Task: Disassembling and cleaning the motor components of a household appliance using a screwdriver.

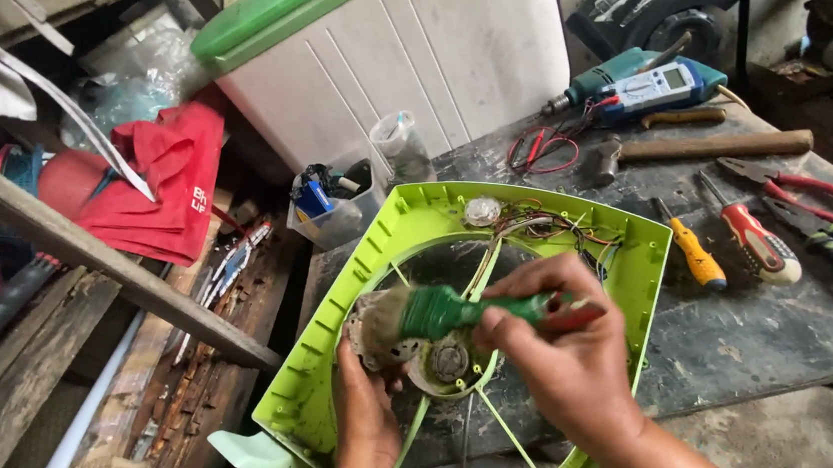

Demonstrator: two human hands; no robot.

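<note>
A lime-green square fan housing (pixel 626 244) lies open on the worktable, with thin wires bundled along its far edge. At its centre sits the round motor hub (pixel 448 359). My right hand (pixel 567 353) grips a paintbrush with a green ferrule and red handle (pixel 450 310), its worn bristles resting against the hub's left side. My left hand (pixel 366 410) comes up from below and holds the hub from underneath, its fingers partly hidden behind the brush.
On the table behind the housing lie a yellow screwdriver (pixel 694 254), a red screwdriver (pixel 757 242), red-handled pliers (pixel 812 188), a hammer (pixel 690 148), a multimeter (pixel 655 87) with leads and a drill (pixel 601 78). A white cabinet (pixel 422 54) stands behind; wooden planks (pixel 93 256) lie left.
</note>
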